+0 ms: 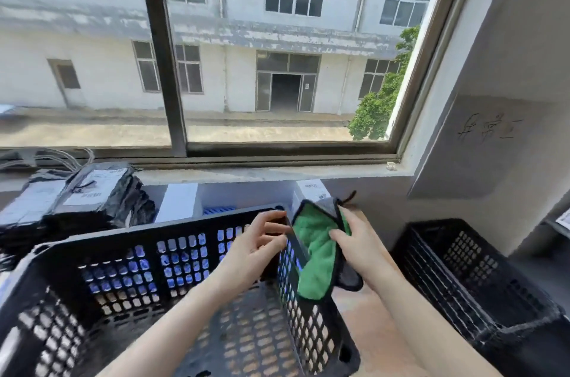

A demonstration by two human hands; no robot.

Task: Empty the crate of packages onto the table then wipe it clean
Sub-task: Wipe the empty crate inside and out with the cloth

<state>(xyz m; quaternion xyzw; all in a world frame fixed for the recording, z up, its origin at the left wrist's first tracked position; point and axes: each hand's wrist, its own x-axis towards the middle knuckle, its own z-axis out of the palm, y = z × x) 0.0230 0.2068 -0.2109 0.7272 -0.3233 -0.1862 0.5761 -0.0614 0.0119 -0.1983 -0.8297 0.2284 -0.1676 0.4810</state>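
A black perforated crate [129, 256] stands in front of me on the wooden table [379, 330], with nothing inside it. My left hand [256, 245] reaches over the crate and grips its far right corner rim. My right hand [359, 240] holds a green cloth with a grey back [317, 256] against the outside of the crate's right wall, near the top edge. A pile of black packages with white labels [77, 200] lies on the table to the left, behind the crate.
A second black crate [456, 271] stands at the right by the wall. White boxes [182, 202] sit behind the crate under the window sill [277, 173]. A large window fills the view above.
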